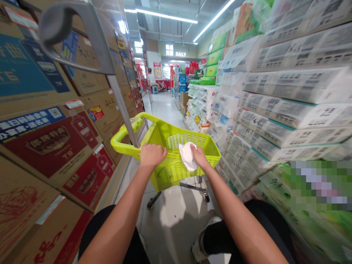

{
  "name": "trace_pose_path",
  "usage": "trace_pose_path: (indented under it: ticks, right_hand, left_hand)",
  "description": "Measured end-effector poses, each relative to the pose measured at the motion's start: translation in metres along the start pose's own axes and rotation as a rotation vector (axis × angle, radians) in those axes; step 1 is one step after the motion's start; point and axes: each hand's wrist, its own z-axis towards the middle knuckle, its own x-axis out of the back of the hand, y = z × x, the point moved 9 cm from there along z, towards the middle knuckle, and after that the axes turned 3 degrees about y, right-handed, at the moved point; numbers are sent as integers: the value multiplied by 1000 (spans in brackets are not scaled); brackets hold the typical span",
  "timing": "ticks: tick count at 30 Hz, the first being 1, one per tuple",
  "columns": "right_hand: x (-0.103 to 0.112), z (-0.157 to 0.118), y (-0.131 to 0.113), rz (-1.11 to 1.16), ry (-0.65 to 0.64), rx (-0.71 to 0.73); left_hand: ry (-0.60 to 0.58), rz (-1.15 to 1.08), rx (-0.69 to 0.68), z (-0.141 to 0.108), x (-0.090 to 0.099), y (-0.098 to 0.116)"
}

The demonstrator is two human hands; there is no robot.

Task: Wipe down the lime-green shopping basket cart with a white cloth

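A lime-green wheeled shopping basket (187,128) stands in the aisle just in front of me. My left hand (153,154) is closed over its near rim, close to the corner by the handle post. In my right hand (199,157) a crumpled white cloth (188,157) is held against the near side of the basket, at the rim. The fingers under the cloth are mostly hidden. A grey pull handle (106,55) on a metal post rises from the left end of the basket.
Stacked cartons (55,143) form a wall on the left. Packs of wrapped paper (277,99) are piled high along the right. The tiled floor (165,106) runs ahead between them toward more shelves. Casters (205,196) stand under the basket, near my feet.
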Motion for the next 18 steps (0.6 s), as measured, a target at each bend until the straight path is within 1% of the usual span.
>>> trace_pose_path:
  ticks: [6, 11, 15, 18]
  right_hand:
    - [-1, -4, -6, -127, -19, 29]
    - [-5, -13, -15, -305, -40, 76]
    - [-15, -30, -27, -457, -61, 172]
    - [-21, -41, -37, -667, -26, 282]
  left_hand:
    - [-2, 15, 0, -1, 1, 1]
    - [-15, 28, 8, -2, 1, 0]
    - [-23, 20, 19, -2, 0, -1]
    - [-16, 10, 19, -2, -1, -1]
